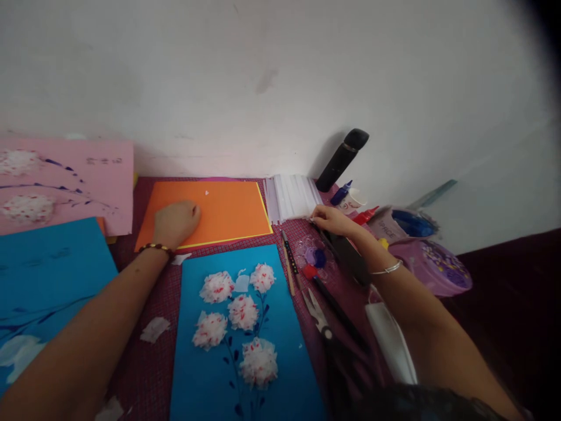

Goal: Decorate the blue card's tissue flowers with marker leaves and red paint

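My left hand [177,222] rests curled on an orange sheet [228,204], which has a yellow sheet showing under its edge. Its fingertips are hidden, so what it may hold cannot be seen. Fingers of my right hand [332,220] are pinched at the near right corner of a stack of white tissue strips [295,196]; a small white bit of paper shows at the fingertips. Nearer me lies a blue card [201,380] with several white-and-red tissue flowers [258,362] and painted dark blue stems. A loose tissue piece [242,283] lies between the upper flowers.
Paintbrushes [289,254], a clear palette [315,257] with blue paint, a red-topped tool [311,271] and scissors [322,321] lie right of the card. A black bottle [342,161] leans by the wall. Pink [100,193] and blue [56,251] artworks lie left.
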A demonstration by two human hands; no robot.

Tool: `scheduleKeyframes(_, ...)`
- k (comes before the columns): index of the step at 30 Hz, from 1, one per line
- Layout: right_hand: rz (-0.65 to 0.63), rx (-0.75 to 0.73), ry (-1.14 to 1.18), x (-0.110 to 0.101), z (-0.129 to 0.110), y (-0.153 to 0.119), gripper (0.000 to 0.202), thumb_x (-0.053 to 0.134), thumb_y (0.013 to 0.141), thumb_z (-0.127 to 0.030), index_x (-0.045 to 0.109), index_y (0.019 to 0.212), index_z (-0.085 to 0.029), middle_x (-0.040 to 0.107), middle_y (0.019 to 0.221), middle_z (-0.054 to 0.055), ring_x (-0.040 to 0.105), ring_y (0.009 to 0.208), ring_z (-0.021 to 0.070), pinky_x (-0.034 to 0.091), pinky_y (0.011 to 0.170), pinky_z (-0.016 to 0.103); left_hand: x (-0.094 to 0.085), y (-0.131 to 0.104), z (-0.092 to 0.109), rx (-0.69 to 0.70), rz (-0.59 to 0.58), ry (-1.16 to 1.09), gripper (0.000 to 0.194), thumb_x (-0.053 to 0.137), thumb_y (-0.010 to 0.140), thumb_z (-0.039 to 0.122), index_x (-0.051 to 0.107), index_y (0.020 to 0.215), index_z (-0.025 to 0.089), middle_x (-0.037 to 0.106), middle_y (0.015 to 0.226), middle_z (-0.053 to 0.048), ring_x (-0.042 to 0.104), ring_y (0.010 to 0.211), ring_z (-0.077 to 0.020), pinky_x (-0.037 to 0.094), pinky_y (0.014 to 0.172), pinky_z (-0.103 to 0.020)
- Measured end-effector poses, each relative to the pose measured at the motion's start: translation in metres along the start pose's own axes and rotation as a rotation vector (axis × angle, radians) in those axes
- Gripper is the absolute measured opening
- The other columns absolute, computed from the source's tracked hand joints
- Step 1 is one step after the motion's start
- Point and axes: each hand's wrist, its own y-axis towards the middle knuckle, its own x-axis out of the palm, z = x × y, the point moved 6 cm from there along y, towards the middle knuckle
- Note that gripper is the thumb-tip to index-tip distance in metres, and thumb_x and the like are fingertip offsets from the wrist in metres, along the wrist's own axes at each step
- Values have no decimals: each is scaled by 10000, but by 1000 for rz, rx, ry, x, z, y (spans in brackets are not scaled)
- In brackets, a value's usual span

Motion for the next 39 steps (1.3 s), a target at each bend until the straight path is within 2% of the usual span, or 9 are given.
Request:
scheduleKeyframes(8,2,20,-103,-3,1,2,38,524,761,-223,503,786,-205,589,725,20,527,681,161,385,659,282,0,1,0,-8,0,19,517,255,947,399,702,964,139,729,1016,-195,678,923,-358,461,646,-380)
scheduleKeyframes(16,-50,13,-104,0,1,4,16,517,767,-217,503,772,-212,591,731,18,530,685,160,396,688,294,0,1,0,-21,-13,16,534,255,953,413,708,990,132,724,1013,-209,672,945,-367,485,696,-401)
scheduleKeyframes(21,-128,17,-25,4,0,1,46,528,762,-254,500,759,-218,595,672,4,536,648,154,422,651,282,0,0,1,-16,-6,3,511,270,950,401,704,986,133,725,1021,-207,674,940,-366,482,693,-399)
scheduleKeyframes(25,-173,23,68,7,0,1,38,530,756,-244,502,750,-218,675,746,32,600,710,169,479,700,294,-1,-1,1,-15,-5,10,523,255,948,398,705,995,134,724,1040,-202,667,954,-371,481,697,-406)
scheduleKeyframes(32,-52,62,193,-2,12,16,106,541,795,-308,501,788,-210,682,847,56,628,847,202,508,785,337,-5,-2,3,-31,-39,3,524,252,945,384,707,1025,137,721,1063,-204,662,986,-375,484,712,-410)
scheduleKeyframes(39,-77,111,338,0,26,4,122,556,828,-315,489,785,-223,724,909,64,676,928,219,538,832,372,-2,-1,2,-10,3,6,526,256,945,395,708,998,131,722,1049,-203,668,958,-378,489,689,-417)
